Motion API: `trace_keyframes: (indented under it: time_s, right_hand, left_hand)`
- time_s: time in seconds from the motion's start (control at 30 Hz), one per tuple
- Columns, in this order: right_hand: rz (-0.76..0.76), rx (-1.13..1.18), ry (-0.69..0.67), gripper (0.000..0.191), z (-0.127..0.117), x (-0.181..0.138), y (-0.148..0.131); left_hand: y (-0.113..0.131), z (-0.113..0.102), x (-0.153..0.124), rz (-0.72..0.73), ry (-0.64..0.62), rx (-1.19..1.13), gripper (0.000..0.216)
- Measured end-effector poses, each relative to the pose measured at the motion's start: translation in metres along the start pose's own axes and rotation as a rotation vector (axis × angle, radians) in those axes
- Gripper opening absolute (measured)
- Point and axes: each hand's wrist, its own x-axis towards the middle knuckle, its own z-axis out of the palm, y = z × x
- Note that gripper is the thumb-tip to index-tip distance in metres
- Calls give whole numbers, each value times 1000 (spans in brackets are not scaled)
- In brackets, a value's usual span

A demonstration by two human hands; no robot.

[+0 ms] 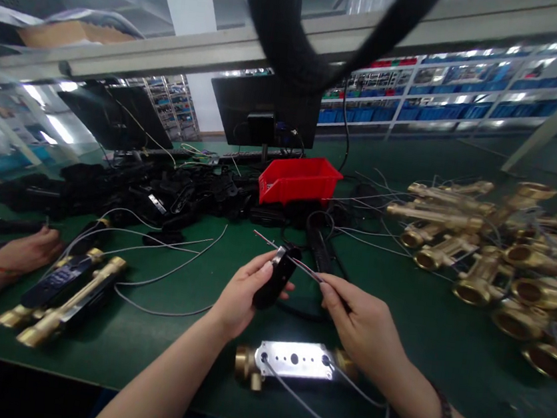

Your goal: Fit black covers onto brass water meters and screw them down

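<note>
My left hand (243, 292) is closed round a black plastic housing (278, 279), held tilted above the bench. Between its thumb and fingers a bit of shiny metal shows on the housing's edge. My right hand (361, 319) pinches a thin grey cable (308, 269), whose stripped end with fine red and white wires passes across the top of the housing. Whether the cable goes through the housing or only in front of it, I cannot tell. Below both hands lies a brass valve body (243, 364) with a silver metal plate (294, 360); grey cable loops out from holes in the plate.
Many brass bodies (475, 272) are heaped at the right. A red bin (302, 181) stands behind my hands, beside a pile of black parts (200, 193). At the left, a co-worker's hand (35, 250) is near two brass assemblies (74, 300). Monitors (269, 111) stand at the back.
</note>
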Motion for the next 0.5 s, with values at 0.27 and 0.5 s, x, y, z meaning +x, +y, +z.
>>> trace_keyframes:
  time_s: [0.27, 0.5]
  right_hand:
    - [-13, -1, -22, 33, 0, 0, -1]
    - [-10, 0, -82, 31, 2, -1, 0]
  left_hand:
    - [0, 2, 0, -4, -16, 21, 47]
    - [-5, 0, 0, 36, -106, 197, 50]
